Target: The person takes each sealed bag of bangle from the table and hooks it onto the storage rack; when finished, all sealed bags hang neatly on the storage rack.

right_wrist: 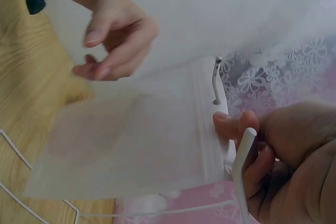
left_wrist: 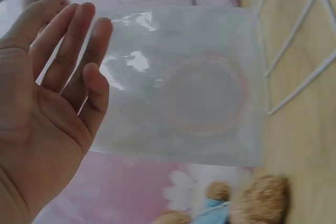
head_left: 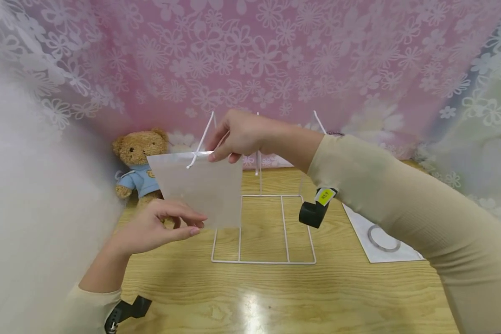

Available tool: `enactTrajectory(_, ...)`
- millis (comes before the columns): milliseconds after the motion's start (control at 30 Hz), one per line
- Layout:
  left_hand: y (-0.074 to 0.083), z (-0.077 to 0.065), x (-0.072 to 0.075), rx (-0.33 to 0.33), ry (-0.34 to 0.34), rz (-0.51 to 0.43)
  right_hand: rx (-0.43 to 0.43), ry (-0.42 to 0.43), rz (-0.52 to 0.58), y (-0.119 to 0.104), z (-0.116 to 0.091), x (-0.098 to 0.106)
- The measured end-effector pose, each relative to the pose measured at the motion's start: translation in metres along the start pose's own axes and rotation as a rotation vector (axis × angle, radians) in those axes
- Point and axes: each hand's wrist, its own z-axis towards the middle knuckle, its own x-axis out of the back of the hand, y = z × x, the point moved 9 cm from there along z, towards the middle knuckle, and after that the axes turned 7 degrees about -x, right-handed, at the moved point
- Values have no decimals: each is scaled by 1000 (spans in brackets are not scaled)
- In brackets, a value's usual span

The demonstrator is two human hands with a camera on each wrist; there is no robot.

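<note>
A frosted, translucent plastic bag (head_left: 204,185) hangs from the left hook (head_left: 201,139) of a white wire display rack (head_left: 264,262). In the right wrist view the hook (right_wrist: 215,85) passes through the hole in the bag's top strip. My right hand (head_left: 246,134) pinches that top edge just right of the hook, between thumb and fingers. A faint pinkish ring shape (left_wrist: 244,95) shows through the plastic in the left wrist view. My left hand (head_left: 163,227), holding nothing, hovers at the bag's lower left with loosely bent fingers.
Another flat bag (head_left: 375,255) with a grey ring (head_left: 371,240) lies on the wooden table (head_left: 338,297) at right, partly under my right sleeve. A teddy bear (head_left: 139,148) in blue sits behind at left. Further hooks (head_left: 318,121) rise from the rack; a pink flowered curtain (head_left: 275,55) backs everything.
</note>
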Motion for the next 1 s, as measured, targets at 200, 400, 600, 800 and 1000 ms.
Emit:
enactTrajectory(200, -43, -21, -29, 127, 28, -7, -19, 24, 5, 3, 1, 6)
enactTrajectory(400, -81, -40, -56, 287, 25, 8, -40, 64, 13, 4, 5, 14)
enactTrajectory(600, -106, -46, -73, 337, 16, 21, -58, 93, 34, 7, 13, 26)
enactTrajectory(800, -126, -56, -82, 429, 8, 32, -68, 78, 50, 12, 21, 32)
enactTrajectory(1000, -140, -72, -103, 512, -22, 5, -91, 86, 49, 17, 24, 34)
